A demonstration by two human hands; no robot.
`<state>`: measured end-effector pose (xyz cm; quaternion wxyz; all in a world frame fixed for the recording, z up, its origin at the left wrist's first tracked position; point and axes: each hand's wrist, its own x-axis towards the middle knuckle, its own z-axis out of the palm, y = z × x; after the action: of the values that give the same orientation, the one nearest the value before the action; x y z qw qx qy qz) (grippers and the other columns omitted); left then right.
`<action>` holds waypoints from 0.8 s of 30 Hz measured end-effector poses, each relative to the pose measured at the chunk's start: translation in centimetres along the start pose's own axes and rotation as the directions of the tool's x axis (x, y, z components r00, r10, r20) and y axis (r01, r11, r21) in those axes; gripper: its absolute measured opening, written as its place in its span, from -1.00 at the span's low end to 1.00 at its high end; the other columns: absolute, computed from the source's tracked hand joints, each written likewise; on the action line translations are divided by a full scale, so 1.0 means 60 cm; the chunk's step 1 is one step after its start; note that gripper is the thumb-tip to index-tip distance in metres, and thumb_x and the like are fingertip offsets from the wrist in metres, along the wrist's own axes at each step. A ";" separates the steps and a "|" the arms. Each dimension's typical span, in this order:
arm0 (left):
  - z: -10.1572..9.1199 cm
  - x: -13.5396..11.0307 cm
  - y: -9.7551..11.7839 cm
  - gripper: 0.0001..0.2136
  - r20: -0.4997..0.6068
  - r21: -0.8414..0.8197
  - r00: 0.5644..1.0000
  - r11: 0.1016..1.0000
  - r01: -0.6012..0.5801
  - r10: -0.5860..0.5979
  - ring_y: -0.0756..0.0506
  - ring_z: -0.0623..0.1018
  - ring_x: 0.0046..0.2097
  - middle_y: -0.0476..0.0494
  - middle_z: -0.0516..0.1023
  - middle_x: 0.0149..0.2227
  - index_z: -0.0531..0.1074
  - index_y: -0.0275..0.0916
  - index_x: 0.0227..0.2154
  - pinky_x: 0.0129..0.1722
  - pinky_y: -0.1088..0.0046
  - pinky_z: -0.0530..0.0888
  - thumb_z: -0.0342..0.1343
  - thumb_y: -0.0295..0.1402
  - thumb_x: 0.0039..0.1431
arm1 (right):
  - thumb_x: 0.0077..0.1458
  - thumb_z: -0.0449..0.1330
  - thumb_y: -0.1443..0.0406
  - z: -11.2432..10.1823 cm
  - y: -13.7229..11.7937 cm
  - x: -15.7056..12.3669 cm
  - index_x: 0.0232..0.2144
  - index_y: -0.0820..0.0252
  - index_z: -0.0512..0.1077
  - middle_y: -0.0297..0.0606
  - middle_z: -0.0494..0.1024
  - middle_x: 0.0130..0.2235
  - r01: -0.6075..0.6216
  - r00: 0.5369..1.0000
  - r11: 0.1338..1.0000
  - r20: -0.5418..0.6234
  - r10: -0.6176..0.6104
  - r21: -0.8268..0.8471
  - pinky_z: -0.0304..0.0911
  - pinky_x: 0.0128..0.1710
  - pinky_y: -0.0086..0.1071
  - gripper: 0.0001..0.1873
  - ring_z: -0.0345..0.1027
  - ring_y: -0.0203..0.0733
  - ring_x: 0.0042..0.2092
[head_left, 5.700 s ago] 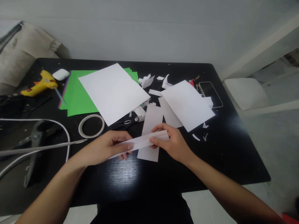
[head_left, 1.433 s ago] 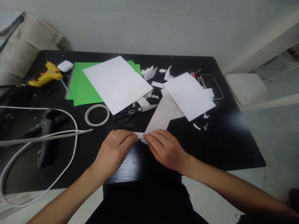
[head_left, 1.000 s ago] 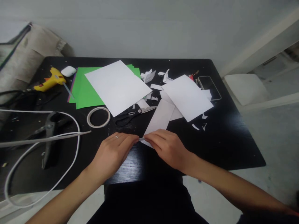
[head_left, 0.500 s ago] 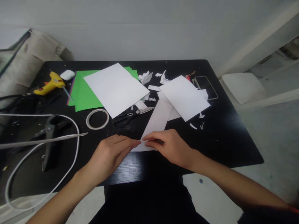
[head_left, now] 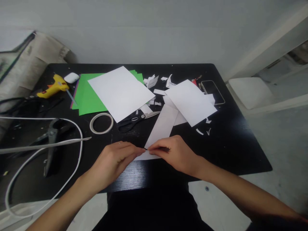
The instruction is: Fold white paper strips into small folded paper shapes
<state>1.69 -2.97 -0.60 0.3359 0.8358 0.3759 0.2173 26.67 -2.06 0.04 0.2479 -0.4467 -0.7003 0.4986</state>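
the left hand [head_left: 119, 160] and right hand [head_left: 176, 155] nearly meet at the strip [head_left: 146, 156], white paper by the front edge of the black table [head_left: 228, 150]. each hand has thumb and fingertips pinched together on it (a thin dark line shows between the two sets of fingertips). behind it a longer paper [head_left: 163, 123] runs slantwise toward a white sheet [head_left: 191, 102]. the scissors [head_left: 143, 116] lie beyond the hands, tip near the longer paper, with the tape [head_left: 112, 123] just beside their handles.
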 end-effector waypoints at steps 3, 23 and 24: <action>-0.002 0.001 0.000 -0.78 0.022 -0.049 0.999 0.998 0.028 -0.027 -0.02 0.66 -0.12 -0.02 0.69 -0.11 0.58 -0.10 0.01 -0.13 0.54 0.54 0.07 -0.42 0.45 | 0.19 0.36 0.41 0.000 0.002 -0.001 -0.20 0.14 0.69 -0.33 0.75 -0.23 -0.022 1.000 0.999 0.009 0.022 0.030 0.53 -0.11 -0.42 -0.85 0.67 -0.21 -0.19; -0.002 0.000 0.000 -0.84 0.070 -0.257 0.978 0.944 0.208 -0.197 -0.05 0.65 -0.17 -0.04 0.67 -0.18 0.64 -0.07 -0.13 -0.19 0.49 0.53 0.15 -0.36 0.40 | 0.21 0.34 0.36 0.000 0.004 -0.010 -0.17 0.15 0.67 -0.27 0.74 -0.20 -0.087 0.995 0.995 0.057 0.084 0.053 0.52 -0.15 -0.37 -0.86 0.65 -0.18 -0.18; 0.001 0.001 0.002 -0.85 0.074 -0.264 0.978 0.941 0.210 -0.197 -0.04 0.65 -0.18 -0.03 0.67 -0.19 0.64 -0.08 -0.15 -0.19 0.49 0.53 0.16 -0.36 0.39 | 0.21 0.33 0.35 0.001 0.004 -0.010 -0.15 0.16 0.66 -0.26 0.73 -0.21 -0.101 0.993 0.994 0.066 0.098 0.039 0.51 -0.17 -0.38 -0.84 0.64 -0.19 -0.19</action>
<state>1.83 -2.99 -0.52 0.4762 0.7437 0.4191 0.2112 26.99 -2.58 -0.11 0.2096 -0.4595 -0.6742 0.5389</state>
